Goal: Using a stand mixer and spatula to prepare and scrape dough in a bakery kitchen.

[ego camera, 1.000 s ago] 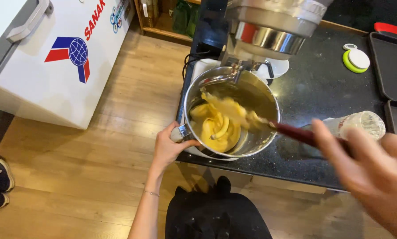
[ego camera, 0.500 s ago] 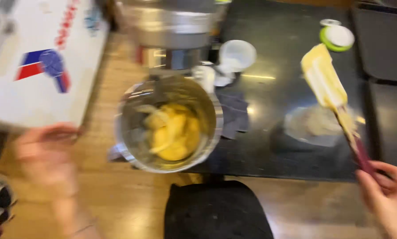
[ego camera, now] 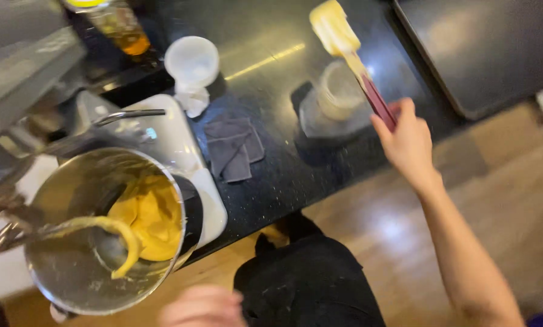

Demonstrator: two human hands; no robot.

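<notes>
View from my head camera, looking down at a black countertop (ego camera: 296, 175). My right hand (ego camera: 408, 142), right of centre in the frame, is closed around the dark red handle of a spatula (ego camera: 350, 54); its pale blade, coated in yellow batter, points to the top of the frame above a clear glass jar (ego camera: 338, 97) standing on the counter. My left hand (ego camera: 202, 306) appears blurred at the bottom edge, just right of the steel mixing bowl (ego camera: 71, 272), holding nothing that I can see; I cannot tell how far its fingers are spread. The bowl, lower left, contains yellow batter (ego camera: 150, 215) and a batter-smeared beater (ego camera: 102, 233), and sits on the white mixer base (ego camera: 174, 139). A grey folded cloth (ego camera: 235, 148) lies at centre, a small white cup (ego camera: 191, 60) above it, and a dark baking tray (ego camera: 483, 48) at upper right.
</notes>
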